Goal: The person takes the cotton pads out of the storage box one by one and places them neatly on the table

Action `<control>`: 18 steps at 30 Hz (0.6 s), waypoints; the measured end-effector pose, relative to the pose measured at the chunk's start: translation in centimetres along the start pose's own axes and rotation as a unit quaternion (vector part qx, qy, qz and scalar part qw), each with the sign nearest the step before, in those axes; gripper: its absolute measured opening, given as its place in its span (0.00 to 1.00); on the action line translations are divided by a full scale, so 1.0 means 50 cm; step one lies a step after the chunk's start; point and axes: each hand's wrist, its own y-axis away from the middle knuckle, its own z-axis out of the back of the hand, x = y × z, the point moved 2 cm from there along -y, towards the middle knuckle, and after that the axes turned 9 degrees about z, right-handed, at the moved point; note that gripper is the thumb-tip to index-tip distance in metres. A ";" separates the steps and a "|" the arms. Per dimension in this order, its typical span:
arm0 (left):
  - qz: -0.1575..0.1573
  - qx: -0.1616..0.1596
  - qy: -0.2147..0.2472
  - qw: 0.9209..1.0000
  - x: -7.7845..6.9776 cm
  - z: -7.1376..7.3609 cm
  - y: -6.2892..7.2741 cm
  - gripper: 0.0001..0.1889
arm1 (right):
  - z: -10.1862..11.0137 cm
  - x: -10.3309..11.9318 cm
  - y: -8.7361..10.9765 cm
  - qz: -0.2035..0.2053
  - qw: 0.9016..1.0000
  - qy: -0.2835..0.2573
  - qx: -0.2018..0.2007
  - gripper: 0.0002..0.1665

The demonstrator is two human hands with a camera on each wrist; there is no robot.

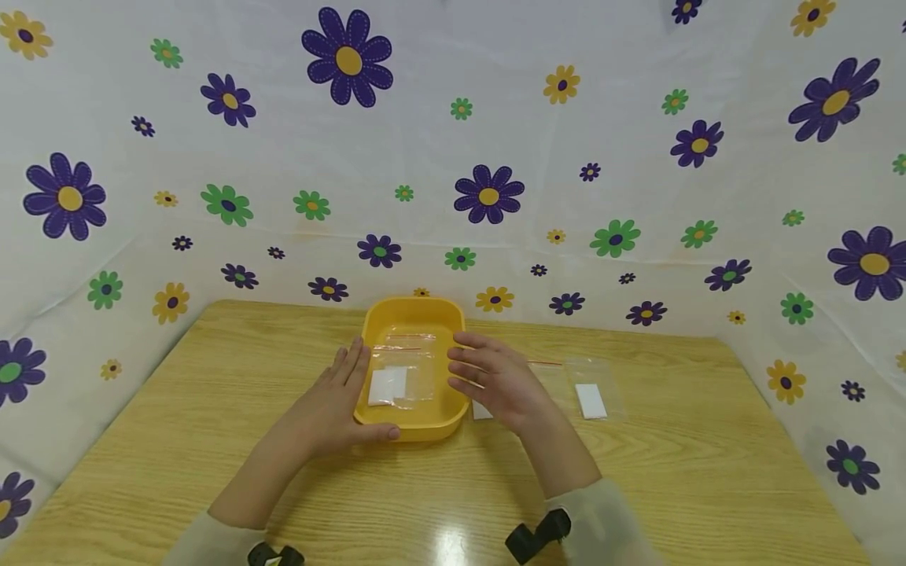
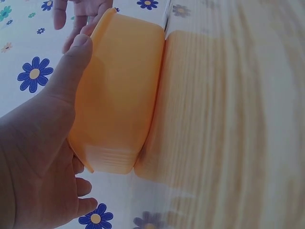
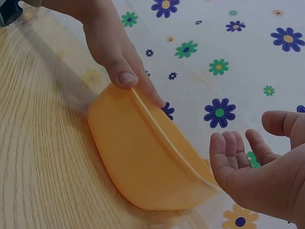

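Yellow tub (image 1: pixel 432 431), one; bags (image 1: pixel 419 385) inside, two; left hand (image 1: pixel 331 409) touching rim.

Before me stretches a pale yellow-brown desk (image 1: pixel 708 472) with a wood-grain top, its grain running mostly from side to side. A white, cloth-like sheet (image 1: pixel 418 149) stands as a backdrop behind the far edge and on my left and right, faintly creased in places. It is printed with purple flowers (image 1: pixel 347 60), large and small, with yellow or green centres; green flowers (image 1: pixel 226 205) and yellow flowers (image 1: pixel 25 35) with dark centres are scattered among them. Near me, a bright white reflection (image 1: pixel 450 548) shines on the desk.
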 end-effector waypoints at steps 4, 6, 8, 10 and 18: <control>-0.002 0.000 0.001 1.000 -0.002 0.002 0.000 0.71 | -0.012 -0.007 -0.008 -0.006 1.000 -0.001 0.000 0.21; -0.002 0.000 0.000 1.000 -0.003 0.003 0.001 0.71 | -0.017 -0.010 -0.011 -0.008 1.000 -0.006 0.004 0.22; -0.002 0.000 -0.002 1.000 -0.003 0.002 0.001 0.71 | -0.022 -0.015 -0.013 -0.013 1.000 -0.015 0.008 0.22; -0.003 -0.002 -0.002 1.000 -0.003 0.002 0.001 0.71 | -0.028 -0.019 -0.016 -0.015 1.000 -0.022 0.014 0.23; -0.008 -0.009 0.000 1.000 -0.003 0.003 0.003 0.71 | -0.053 -0.036 -0.029 -0.030 0.999 -0.035 0.013 0.24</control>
